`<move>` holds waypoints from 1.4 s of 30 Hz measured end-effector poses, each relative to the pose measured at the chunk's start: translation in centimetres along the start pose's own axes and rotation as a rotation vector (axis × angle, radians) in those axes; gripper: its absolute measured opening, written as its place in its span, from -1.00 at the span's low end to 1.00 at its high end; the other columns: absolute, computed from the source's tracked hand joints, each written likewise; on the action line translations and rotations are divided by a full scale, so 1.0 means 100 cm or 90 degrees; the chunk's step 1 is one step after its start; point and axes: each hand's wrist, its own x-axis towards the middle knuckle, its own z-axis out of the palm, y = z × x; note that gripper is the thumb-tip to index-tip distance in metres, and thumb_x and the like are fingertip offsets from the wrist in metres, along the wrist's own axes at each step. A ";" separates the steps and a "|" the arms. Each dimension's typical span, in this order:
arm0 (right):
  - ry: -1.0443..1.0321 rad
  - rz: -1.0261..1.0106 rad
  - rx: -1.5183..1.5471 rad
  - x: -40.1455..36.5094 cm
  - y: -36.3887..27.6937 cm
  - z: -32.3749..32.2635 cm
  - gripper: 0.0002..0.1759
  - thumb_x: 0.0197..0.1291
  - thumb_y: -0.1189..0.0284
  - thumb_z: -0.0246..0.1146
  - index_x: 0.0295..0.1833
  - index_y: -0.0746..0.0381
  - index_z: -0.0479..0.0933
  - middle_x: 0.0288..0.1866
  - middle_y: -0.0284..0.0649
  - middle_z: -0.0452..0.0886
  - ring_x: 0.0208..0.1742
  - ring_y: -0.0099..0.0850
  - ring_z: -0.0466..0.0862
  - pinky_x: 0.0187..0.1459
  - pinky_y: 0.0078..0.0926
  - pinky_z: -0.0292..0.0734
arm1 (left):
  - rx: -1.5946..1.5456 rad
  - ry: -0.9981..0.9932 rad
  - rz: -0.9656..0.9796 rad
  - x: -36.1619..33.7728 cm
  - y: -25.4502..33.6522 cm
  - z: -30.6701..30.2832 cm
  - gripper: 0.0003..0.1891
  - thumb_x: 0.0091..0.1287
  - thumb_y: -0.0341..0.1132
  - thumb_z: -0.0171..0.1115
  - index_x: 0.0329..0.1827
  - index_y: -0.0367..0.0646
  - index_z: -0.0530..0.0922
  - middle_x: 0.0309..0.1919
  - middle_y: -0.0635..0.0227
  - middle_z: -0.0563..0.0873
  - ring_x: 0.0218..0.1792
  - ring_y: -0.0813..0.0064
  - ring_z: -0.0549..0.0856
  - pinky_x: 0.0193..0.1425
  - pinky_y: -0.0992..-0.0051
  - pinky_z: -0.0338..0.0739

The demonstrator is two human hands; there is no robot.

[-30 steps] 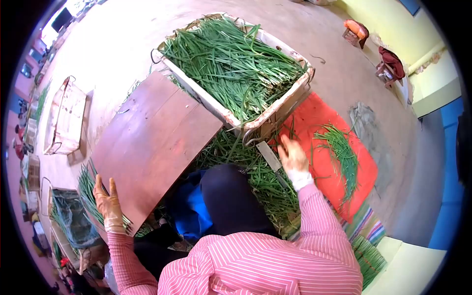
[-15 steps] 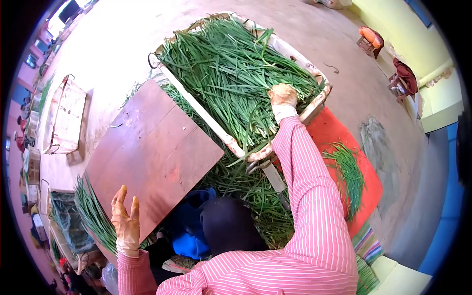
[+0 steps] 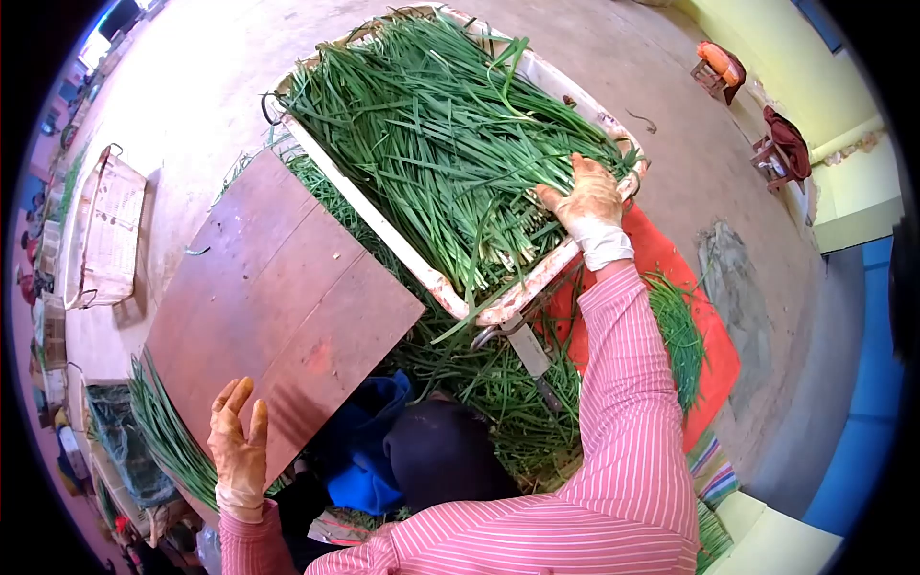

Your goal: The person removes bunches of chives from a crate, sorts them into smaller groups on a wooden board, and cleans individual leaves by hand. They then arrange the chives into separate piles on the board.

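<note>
Gripping greens (image 3: 431,125) in crate (image 3: 402,251) at 1 o'clock with right hand (image 3: 589,201); resting left hand (image 3: 240,455) open, fingers spread, on board (image 3: 278,297) at 8 o'clock.

Right hand (image 3: 589,196): palm down on the greens (image 3: 431,134) in the crate (image 3: 383,225); underside hidden, so a grip on the stalks cannot be told.
Knife (image 3: 529,351): blade shows below the crate corner; handle lost among loose stalks (image 3: 479,383).
Red mat (image 3: 714,355): near part covered by striped sleeve (image 3: 632,402).
Wooden board (image 3: 278,307): loose stalks run under it, extent hidden.
Far-left basket (image 3: 105,230): smeared at lens edge, contents unreadable.
Stools (image 3: 719,67): too small; load unclear.
Corner bundle (image 3: 714,541): cut off by dark rim.
</note>
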 end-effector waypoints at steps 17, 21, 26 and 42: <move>-0.295 0.099 -0.113 0.069 0.003 0.024 0.65 -0.53 -0.17 0.60 0.56 0.07 -0.39 0.58 -0.03 -0.08 0.52 0.10 0.06 0.43 -0.07 0.15 | 0.013 -0.064 -0.023 0.019 0.010 0.003 -0.70 0.33 -0.36 0.25 0.09 -0.24 0.58 0.08 0.12 0.60 0.13 0.25 0.57 0.24 0.37 0.41; -0.309 0.075 -0.017 0.093 0.039 0.031 0.68 -0.53 -0.22 0.57 0.55 0.22 -0.39 0.41 0.04 0.26 0.38 -0.10 0.37 0.36 -0.35 0.30 | -0.032 -0.063 -0.024 0.025 0.011 0.007 -0.71 0.32 -0.39 0.26 0.08 -0.25 0.58 0.06 0.13 0.61 0.12 0.27 0.57 0.24 0.38 0.41; -0.366 0.113 -0.162 0.100 0.028 0.020 0.72 -0.58 -0.27 0.56 0.56 0.11 -0.45 0.47 0.04 0.15 0.48 -0.01 0.20 0.44 -0.27 0.17 | -0.039 -0.086 -0.037 0.031 0.018 0.009 -0.73 0.30 -0.42 0.26 0.05 -0.24 0.59 0.05 0.13 0.62 0.10 0.27 0.59 0.22 0.38 0.43; -0.398 0.112 -0.132 0.094 0.029 0.016 0.69 -0.51 -0.36 0.47 0.54 0.14 -0.50 0.50 0.05 0.14 0.55 -0.06 0.05 0.52 -0.34 -0.07 | -0.064 -0.133 0.004 0.035 0.021 0.019 -0.76 0.29 -0.46 0.26 0.00 -0.28 0.61 -0.05 0.11 0.66 0.00 0.28 0.65 0.13 0.43 0.50</move>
